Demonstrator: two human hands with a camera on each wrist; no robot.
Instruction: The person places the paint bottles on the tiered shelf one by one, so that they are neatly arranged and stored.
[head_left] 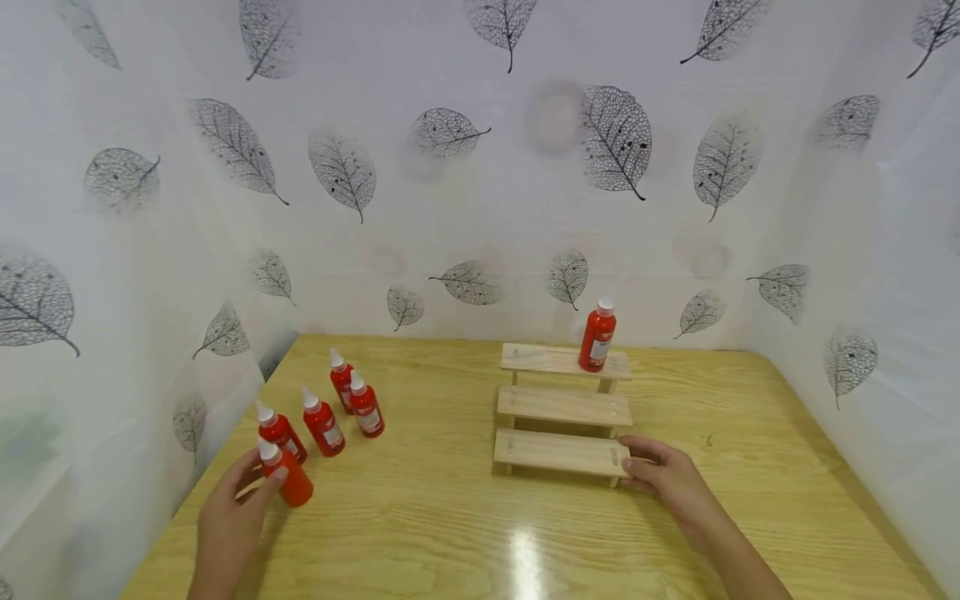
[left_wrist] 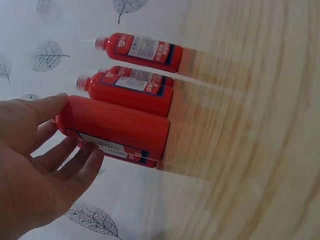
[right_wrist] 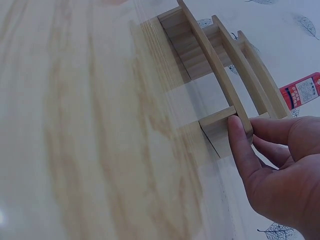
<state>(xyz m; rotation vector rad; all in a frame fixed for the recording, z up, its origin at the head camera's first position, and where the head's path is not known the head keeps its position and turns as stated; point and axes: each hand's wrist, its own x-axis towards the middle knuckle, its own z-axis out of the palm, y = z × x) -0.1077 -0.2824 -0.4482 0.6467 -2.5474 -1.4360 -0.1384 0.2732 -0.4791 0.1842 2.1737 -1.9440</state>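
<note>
bottles [head_left: 365, 410] six, hands [head_left: 231, 518] two, rack [head_left: 562, 406] one

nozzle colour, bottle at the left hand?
White. The nozzle on that red bottle shows best in the head view.

Left hand [head_left: 232, 508], at near left: bare and ungloved, its fingers [left_wrist: 87, 172] slender with rounded tips. Right hand [head_left: 663, 471], at right: likewise bare, with slim, tapering fingers. Right forearm [head_left: 738, 546]: bare and smooth from the wrist to the near edge of view.
</note>
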